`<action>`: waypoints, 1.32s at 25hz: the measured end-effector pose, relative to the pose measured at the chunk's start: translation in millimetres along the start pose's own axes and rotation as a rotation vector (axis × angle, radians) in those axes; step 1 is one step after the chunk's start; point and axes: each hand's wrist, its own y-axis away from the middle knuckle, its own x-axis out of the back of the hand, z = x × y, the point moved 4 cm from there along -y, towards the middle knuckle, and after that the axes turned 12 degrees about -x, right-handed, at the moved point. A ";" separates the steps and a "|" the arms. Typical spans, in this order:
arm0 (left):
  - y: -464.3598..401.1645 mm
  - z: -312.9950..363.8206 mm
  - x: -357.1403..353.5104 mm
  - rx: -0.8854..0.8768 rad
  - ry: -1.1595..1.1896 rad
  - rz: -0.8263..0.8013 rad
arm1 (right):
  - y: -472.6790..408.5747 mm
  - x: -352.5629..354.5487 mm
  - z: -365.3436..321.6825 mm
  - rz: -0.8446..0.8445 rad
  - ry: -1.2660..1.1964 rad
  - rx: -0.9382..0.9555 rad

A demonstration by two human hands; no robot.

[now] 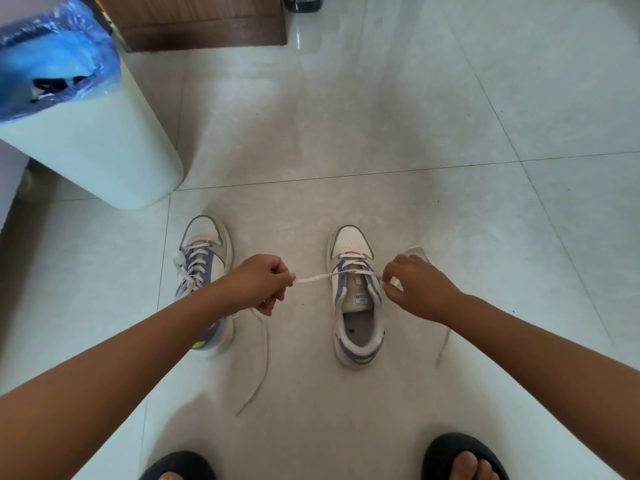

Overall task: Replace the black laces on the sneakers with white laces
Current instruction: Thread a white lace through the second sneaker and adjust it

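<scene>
Two white, purple and pink sneakers stand on the tiled floor, toes pointing away from me. The left sneaker (206,268) carries white laces up its front. The right sneaker (356,306) has a white lace (313,278) crossing its lower eyelets. My left hand (263,282) grips one end of that lace, pulled taut to the left; its loose tail (259,368) trails down over the floor. My right hand (415,289) pinches the other end at the shoe's right side, and that tail (445,344) hangs to the floor. No black laces show on the shoes.
A pale bin (93,147) lined with a blue bag stands at the upper left, with something black inside it. Wooden furniture (204,22) is behind it. A crumpled clear wrapper (417,252) lies right of the right sneaker. My feet in black slippers (464,459) are at the bottom.
</scene>
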 end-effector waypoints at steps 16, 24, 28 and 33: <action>-8.2 9.2 -14.6 -0.199 -0.308 -0.094 | -25.4 -2.6 -55.3 0.097 0.028 0.308; -34.7 23.0 -48.3 -0.060 0.102 -0.118 | -10.1 15.9 -64.6 0.367 -0.137 0.396; -33.1 22.5 -41.3 -0.092 0.102 -0.178 | -14.8 22.2 -65.0 0.361 -0.245 0.288; -22.4 26.7 -27.0 -0.195 0.185 -0.207 | -28.8 13.8 -48.8 0.210 -0.543 -0.088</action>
